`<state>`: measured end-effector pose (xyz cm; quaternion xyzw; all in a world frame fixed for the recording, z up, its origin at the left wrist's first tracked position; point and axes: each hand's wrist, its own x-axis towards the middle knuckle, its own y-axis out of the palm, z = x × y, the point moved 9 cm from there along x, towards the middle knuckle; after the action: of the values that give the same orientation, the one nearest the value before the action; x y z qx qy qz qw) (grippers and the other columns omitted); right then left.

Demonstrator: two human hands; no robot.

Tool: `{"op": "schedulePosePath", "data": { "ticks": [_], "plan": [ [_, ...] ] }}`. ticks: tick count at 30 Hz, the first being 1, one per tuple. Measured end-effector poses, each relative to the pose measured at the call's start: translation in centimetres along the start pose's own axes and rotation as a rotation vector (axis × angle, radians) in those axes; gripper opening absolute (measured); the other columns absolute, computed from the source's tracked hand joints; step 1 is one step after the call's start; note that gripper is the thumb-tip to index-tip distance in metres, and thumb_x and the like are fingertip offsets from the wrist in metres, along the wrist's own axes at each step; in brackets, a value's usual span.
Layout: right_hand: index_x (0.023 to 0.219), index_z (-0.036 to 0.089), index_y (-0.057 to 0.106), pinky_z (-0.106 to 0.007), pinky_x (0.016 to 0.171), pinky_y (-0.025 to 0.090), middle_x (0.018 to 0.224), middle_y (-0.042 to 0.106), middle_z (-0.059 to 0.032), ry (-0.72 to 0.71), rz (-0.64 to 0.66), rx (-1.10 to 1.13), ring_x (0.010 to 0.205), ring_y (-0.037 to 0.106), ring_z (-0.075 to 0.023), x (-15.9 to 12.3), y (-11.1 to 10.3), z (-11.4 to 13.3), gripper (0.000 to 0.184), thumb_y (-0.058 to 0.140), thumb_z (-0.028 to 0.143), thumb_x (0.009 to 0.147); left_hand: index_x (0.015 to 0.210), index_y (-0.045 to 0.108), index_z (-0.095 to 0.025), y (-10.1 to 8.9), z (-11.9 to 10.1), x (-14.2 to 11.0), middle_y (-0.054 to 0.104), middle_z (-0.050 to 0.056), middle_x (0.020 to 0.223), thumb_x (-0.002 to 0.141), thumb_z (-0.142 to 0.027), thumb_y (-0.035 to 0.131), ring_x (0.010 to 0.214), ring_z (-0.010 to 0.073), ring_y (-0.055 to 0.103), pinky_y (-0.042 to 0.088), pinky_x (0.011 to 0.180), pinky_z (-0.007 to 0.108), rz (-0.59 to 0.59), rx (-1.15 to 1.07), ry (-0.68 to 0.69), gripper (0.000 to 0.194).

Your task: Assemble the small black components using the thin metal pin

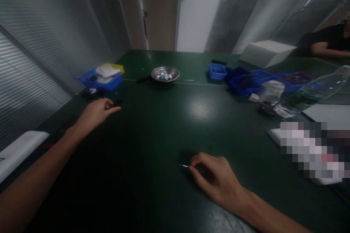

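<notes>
Low over the green table [153,127], my right hand [218,178] pinches a thin, short, shiny metal piece [184,166] between thumb and forefinger. Its tip points left; the rest is hidden by the fingers, so its kind is unclear. Further off on the left, my left hand [95,113] reaches out with the thumb stretched and apart from the curled fingers. A small dark round object [118,102] lies right at these fingertips. Whether the hand touches it I cannot make out.
Beyond my left hand is a blue tray [113,83] with white items. A metal bowl [165,74] stands centre back. Several blue bins [218,72], a tilted clear bottle [308,94] and a white box [266,52] occupy the right. A person's arm [328,49] rests at far right.
</notes>
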<state>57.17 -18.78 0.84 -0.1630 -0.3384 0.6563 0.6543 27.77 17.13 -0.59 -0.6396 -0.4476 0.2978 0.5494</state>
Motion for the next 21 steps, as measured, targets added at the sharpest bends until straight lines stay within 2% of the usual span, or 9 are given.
{"op": "schedulePosePath", "data": {
  "ticks": [3,5,10,13,16,18,21],
  "plan": [
    [0.099,0.021,0.064,-0.025,0.06,0.041,0.082,0.068,-0.0002,-0.003,0.009,0.012,0.064,0.062,-0.0115,-0.1,0.2,-0.1,0.011,0.057,0.028,0.103,0.099,0.072,-0.016,0.8,1.6,0.0,0.072,0.008,0.096,0.087,-0.05,0.069,0.083,0.0239,0.065,0.044,0.069,0.031,0.136,-0.035,-0.12,0.036],
    [0.099,0.021,0.064,-0.025,0.059,0.041,0.082,0.068,0.0003,0.012,0.009,0.015,0.063,0.062,-0.0111,-0.2,0.2,-0.3,0.01,0.057,0.028,0.103,0.099,0.072,-0.016,1.3,2.5,0.0,0.073,0.007,0.094,0.087,-0.048,0.068,0.082,0.0224,0.065,0.043,0.067,0.029,0.192,-0.068,-0.172,0.034],
    [0.1,0.022,0.065,-0.025,0.06,0.042,0.084,0.069,0.0006,0.018,0.018,0.01,0.062,0.061,-0.0107,-0.3,0.1,-0.3,0.01,0.057,0.028,0.102,0.106,0.069,-0.016,0.6,4.2,0.0,0.072,0.007,0.098,0.083,-0.063,0.069,0.084,0.0229,0.065,0.043,0.068,0.028,0.119,-0.012,-0.137,0.052],
    [0.099,0.021,0.064,-0.025,0.059,0.041,0.083,0.069,0.0001,0.009,0.017,0.016,0.063,0.062,-0.0109,-0.2,0.0,-0.1,0.01,0.057,0.027,0.102,0.102,0.07,-0.016,1.2,5.1,-0.2,0.071,0.007,0.095,0.083,-0.061,0.067,0.084,0.0236,0.065,0.043,0.068,0.029,0.211,-0.009,-0.152,0.048],
    [0.099,0.02,0.064,-0.024,0.059,0.041,0.083,0.069,0.0001,0.012,0.012,0.02,0.063,0.062,-0.0107,-0.2,0.0,-0.1,0.01,0.057,0.027,0.102,0.099,0.071,-0.017,1.6,4.9,-0.4,0.072,0.006,0.091,0.084,-0.054,0.067,0.082,0.0233,0.066,0.044,0.067,0.029,0.275,-0.05,-0.18,0.041],
    [0.099,0.021,0.064,-0.024,0.058,0.041,0.082,0.068,0.0007,0.014,0.016,0.023,0.062,0.06,-0.0102,-0.2,0.0,-0.1,0.011,0.057,0.028,0.102,0.1,0.071,-0.018,1.0,4.2,-0.6,0.072,0.005,0.089,0.085,-0.052,0.066,0.079,0.0223,0.066,0.044,0.066,0.029,0.225,-0.074,-0.184,0.038],
    [0.099,0.021,0.064,-0.024,0.058,0.041,0.082,0.069,0.0004,0.011,0.025,0.023,0.062,0.06,-0.0105,-0.2,0.2,0.0,0.011,0.057,0.029,0.102,0.1,0.071,-0.02,-0.7,2.8,-0.9,0.074,0.002,0.086,0.086,-0.052,0.067,0.076,0.0202,0.066,0.044,0.066,0.028,0.053,-0.134,-0.177,0.036]
  ]
}}
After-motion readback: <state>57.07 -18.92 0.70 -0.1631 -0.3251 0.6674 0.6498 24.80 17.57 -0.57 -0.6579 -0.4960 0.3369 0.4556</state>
